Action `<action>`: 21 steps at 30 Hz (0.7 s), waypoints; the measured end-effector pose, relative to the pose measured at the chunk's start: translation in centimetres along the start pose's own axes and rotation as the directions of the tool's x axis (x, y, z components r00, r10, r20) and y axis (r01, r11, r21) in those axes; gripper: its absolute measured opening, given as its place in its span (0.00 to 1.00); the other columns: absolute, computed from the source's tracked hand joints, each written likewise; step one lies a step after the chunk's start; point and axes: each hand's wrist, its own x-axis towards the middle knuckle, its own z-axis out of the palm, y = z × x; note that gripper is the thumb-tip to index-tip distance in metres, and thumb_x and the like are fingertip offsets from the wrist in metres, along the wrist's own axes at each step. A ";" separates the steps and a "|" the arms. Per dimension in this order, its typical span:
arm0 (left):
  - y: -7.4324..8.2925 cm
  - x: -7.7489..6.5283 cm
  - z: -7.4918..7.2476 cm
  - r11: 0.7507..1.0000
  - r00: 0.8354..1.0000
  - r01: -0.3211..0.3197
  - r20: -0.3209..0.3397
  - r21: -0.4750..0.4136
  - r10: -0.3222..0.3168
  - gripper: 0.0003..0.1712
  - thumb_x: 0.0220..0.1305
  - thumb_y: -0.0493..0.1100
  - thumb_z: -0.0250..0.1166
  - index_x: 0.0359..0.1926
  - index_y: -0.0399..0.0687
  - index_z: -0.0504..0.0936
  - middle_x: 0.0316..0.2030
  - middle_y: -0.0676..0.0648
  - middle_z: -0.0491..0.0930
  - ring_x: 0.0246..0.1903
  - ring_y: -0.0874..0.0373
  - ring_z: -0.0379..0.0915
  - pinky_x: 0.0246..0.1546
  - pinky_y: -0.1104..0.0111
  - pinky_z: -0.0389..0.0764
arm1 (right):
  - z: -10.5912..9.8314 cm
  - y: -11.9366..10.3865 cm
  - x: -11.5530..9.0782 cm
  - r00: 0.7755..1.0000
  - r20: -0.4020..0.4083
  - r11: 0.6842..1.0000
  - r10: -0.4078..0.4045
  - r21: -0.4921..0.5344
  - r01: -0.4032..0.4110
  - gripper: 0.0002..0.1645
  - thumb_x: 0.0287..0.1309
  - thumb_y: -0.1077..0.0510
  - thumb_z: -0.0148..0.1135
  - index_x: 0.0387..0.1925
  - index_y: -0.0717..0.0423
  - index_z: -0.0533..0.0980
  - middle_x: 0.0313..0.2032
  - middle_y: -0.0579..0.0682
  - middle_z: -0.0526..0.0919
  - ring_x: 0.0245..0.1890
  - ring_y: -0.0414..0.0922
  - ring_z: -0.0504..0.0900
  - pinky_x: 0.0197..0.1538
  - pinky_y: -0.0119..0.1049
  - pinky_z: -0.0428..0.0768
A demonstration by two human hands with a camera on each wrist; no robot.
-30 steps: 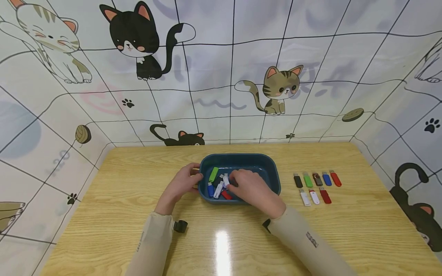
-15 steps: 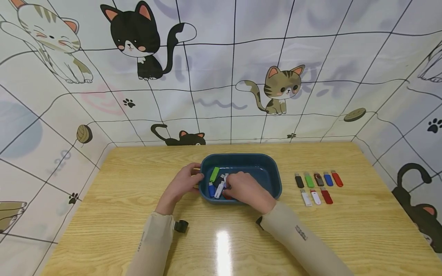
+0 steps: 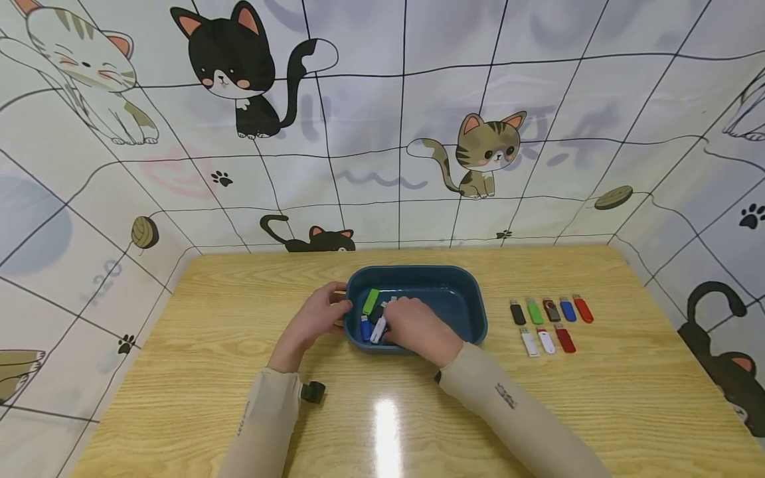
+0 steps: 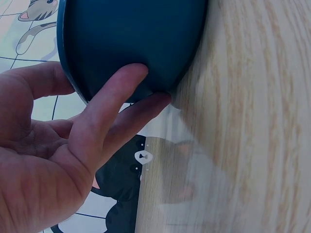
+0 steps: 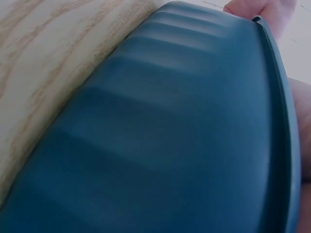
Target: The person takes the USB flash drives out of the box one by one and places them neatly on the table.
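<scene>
A dark blue plastic box (image 3: 445, 299) stands on the table, with several USB sticks in its left half. Green (image 3: 370, 301), blue (image 3: 365, 328) and white (image 3: 378, 329) USB sticks show there, and a black one is partly covered. My right hand (image 3: 421, 328) reaches over the near rim into the box, knuckles up. Its fingertips are hidden beside the white stick, so what they hold is unclear. Against the box's left outer wall rest the extended fingers of my left hand (image 3: 317, 313). In the left wrist view, the left hand (image 4: 63, 141) touches the box wall (image 4: 131, 34).
To the right of the box, several USB sticks lie in two rows on the wooden table (image 3: 239, 285). The back row includes a black stick (image 3: 517, 313) and a red one (image 3: 582, 309); a white stick (image 3: 528, 342) begins the front row. A cat-print backdrop (image 3: 370, 133) encloses the table.
Inside the box, my right hand has moved left and slightly down, covering the red USB stick and most of another white one. My left hand stays at the box's left side.
</scene>
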 end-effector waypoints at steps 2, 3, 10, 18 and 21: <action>0.0 0.0 0.0 1.000 1.000 0.002 0.001 -0.002 -0.002 0.27 0.75 0.38 0.56 0.72 0.37 0.68 0.64 0.31 0.75 0.49 0.41 0.84 0.40 0.53 0.89 | 0.1 -0.1 0.1 1.000 -0.013 1.000 -0.008 -0.023 0.008 0.11 0.59 0.56 0.77 0.35 0.59 0.85 0.28 0.49 0.82 0.28 0.43 0.78 0.34 0.38 0.80; 0.0 0.0 0.0 1.000 1.000 0.002 0.003 -0.002 -0.002 0.27 0.75 0.38 0.56 0.72 0.37 0.68 0.64 0.31 0.74 0.49 0.41 0.83 0.40 0.54 0.89 | 0.2 -0.1 0.1 1.000 -0.018 1.000 -0.011 -0.029 0.010 0.10 0.59 0.56 0.77 0.35 0.58 0.84 0.29 0.49 0.83 0.29 0.43 0.78 0.35 0.38 0.80; 0.1 0.0 0.0 1.000 1.000 -0.003 0.006 -0.003 0.003 0.27 0.75 0.38 0.56 0.72 0.36 0.67 0.64 0.31 0.74 0.47 0.42 0.84 0.39 0.54 0.89 | 0.4 -0.2 0.3 0.999 -0.034 0.995 -0.005 -0.104 0.001 0.12 0.59 0.56 0.76 0.38 0.59 0.84 0.33 0.52 0.85 0.31 0.46 0.81 0.35 0.41 0.82; 0.0 0.0 -0.1 1.000 1.000 -0.010 0.004 0.007 0.010 0.27 0.75 0.38 0.56 0.72 0.35 0.67 0.63 0.30 0.75 0.47 0.41 0.84 0.39 0.54 0.89 | 0.1 0.1 0.4 0.997 0.007 0.991 0.078 -0.111 -0.077 0.08 0.62 0.58 0.72 0.39 0.59 0.84 0.28 0.50 0.80 0.24 0.45 0.74 0.26 0.38 0.73; 0.0 0.0 -0.1 1.000 1.000 -0.014 0.005 0.006 0.014 0.27 0.75 0.37 0.56 0.72 0.35 0.67 0.63 0.30 0.75 0.47 0.40 0.84 0.39 0.53 0.89 | 0.0 0.4 0.1 0.995 -0.009 0.991 0.095 -0.092 -0.096 0.07 0.61 0.59 0.72 0.36 0.59 0.84 0.24 0.48 0.78 0.22 0.45 0.72 0.23 0.37 0.69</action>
